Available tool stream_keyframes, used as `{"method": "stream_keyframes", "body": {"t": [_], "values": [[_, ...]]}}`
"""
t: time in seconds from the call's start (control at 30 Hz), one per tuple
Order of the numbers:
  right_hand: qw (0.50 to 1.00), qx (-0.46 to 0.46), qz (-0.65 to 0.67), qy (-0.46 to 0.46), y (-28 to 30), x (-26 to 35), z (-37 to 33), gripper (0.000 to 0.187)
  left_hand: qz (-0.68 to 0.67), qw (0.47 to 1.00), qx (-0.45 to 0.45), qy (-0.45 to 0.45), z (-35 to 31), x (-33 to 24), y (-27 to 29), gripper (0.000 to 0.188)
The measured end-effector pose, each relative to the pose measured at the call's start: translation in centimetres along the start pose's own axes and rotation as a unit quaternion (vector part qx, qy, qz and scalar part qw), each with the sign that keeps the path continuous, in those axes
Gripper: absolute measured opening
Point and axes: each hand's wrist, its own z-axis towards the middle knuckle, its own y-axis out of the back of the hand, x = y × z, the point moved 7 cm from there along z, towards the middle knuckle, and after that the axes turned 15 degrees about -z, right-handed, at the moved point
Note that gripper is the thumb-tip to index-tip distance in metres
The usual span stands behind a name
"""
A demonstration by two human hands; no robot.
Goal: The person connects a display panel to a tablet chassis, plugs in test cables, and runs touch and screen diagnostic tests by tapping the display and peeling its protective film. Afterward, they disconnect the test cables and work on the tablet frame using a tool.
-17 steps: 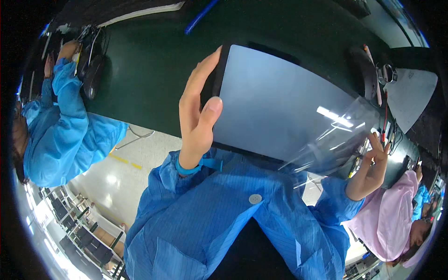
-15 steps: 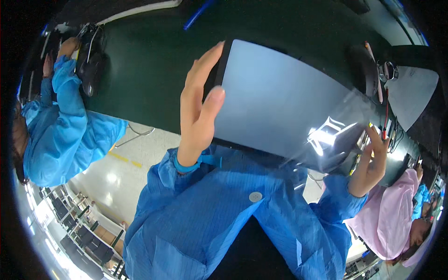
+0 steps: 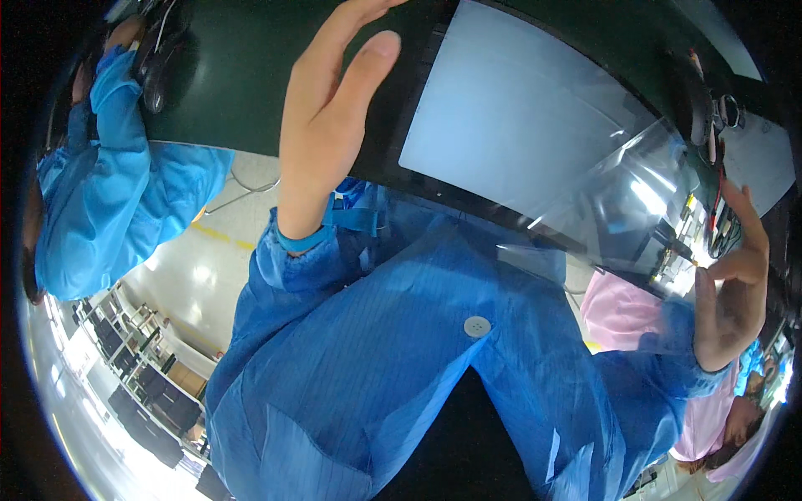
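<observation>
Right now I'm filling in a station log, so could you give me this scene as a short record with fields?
Left hand: beside the screen panel's left end; grip unclear
Right hand: near the clear film's right end; grip unclear
Screen panel: black border, pale face
Clear film: across the panel's right part, with bright reflections
Table: dark green
Others nearby: blue garment left, pink garment right

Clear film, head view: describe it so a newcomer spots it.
Find the dark green table, then the black-bordered panel with a pale face. The clear film overlaps the panel's right side, toward the right hand. Unlike the plain, pale face, it is see-through and streaked with bright reflections.
</observation>
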Motion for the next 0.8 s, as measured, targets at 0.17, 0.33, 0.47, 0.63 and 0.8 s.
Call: {"method": "stream_keyframes", "body": {"t": [0.17, 0.33, 0.47, 0.63, 0.8], "values": [[0.996, 0.012, 0.077, 0.052, -2.1, 1.5, 5.5, 0.018, -0.089, 0.975, 0.203, -0.026, 0.6, -3.3, -2.7, 0.045], [0.996, -0.053, 0.059, 0.040, -3.8, 0.1, 7.2, 0.028, 0.082, 0.934, 0.306, -0.163, 0.5, -4.8, -6.1, 0.032], [0.995, -0.091, -0.043, 0.014, -6.4, -4.3, 5.8, 0.036, 0.178, 0.910, 0.337, -0.161, 0.1, -5.3, -6.1, 0.025], [0.994, -0.101, -0.031, -0.013, -6.8, -5.4, 3.5, 0.024, 0.223, 0.911, 0.304, -0.168, -0.3, -4.0, -3.8, 0.030], [0.984, 0.050, 0.149, -0.082, -4.2, -1.1, 3.0, 0.041, 0.133, 0.982, 0.043, -0.126, -0.3, -3.9, -2.0, 0.043]]}}
